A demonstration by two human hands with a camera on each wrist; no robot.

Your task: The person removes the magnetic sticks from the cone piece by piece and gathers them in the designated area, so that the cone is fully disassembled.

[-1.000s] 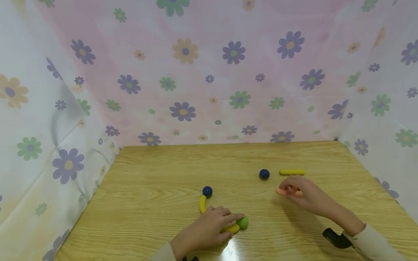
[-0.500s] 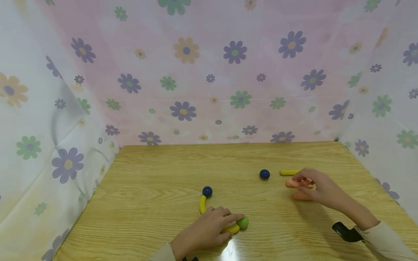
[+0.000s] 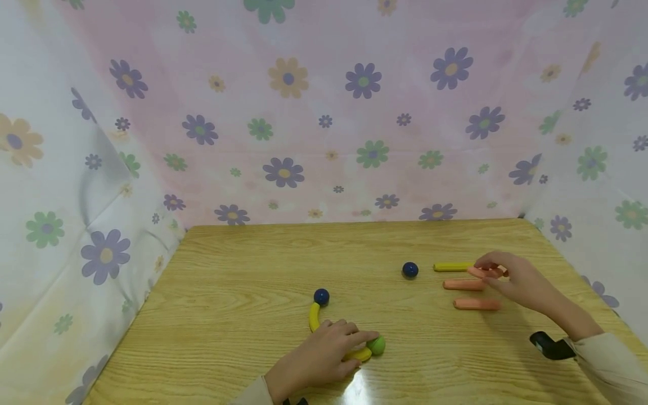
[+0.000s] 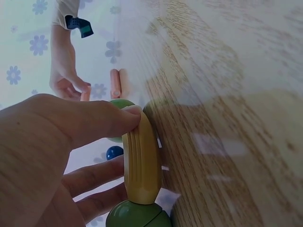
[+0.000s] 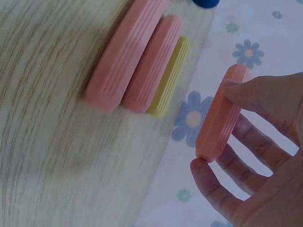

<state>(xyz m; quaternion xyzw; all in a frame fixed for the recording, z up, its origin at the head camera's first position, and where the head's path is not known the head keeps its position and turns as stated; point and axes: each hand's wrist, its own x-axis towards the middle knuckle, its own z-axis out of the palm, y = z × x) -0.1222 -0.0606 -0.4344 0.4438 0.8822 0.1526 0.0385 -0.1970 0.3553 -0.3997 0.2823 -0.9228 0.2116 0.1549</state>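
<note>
My left hand (image 3: 324,353) pinches a curved yellow stick (image 4: 143,163), thumb on its ridged side and fingers behind. A green ball (image 3: 377,345) touches the stick's far end, and another green ball (image 4: 135,215) meets its near end in the left wrist view. Beyond that hand, a second curved yellow stick (image 3: 314,318) leads to a dark blue ball (image 3: 321,297). My right hand (image 3: 523,284) holds a salmon-pink stick (image 5: 221,116) between thumb and fingers, above the table. Two more salmon sticks (image 3: 477,304) (image 3: 463,284) lie below it, beside a straight yellow stick (image 3: 452,267).
Another dark blue ball (image 3: 410,270) stands left of the straight yellow stick. The wooden table (image 3: 243,259) ends at a flower-printed cloth (image 3: 324,135) at the back and both sides.
My right hand has moved right and away from me, leaving two salmon sticks on the table and keeping one in its fingers. The left hand has stayed in place.
</note>
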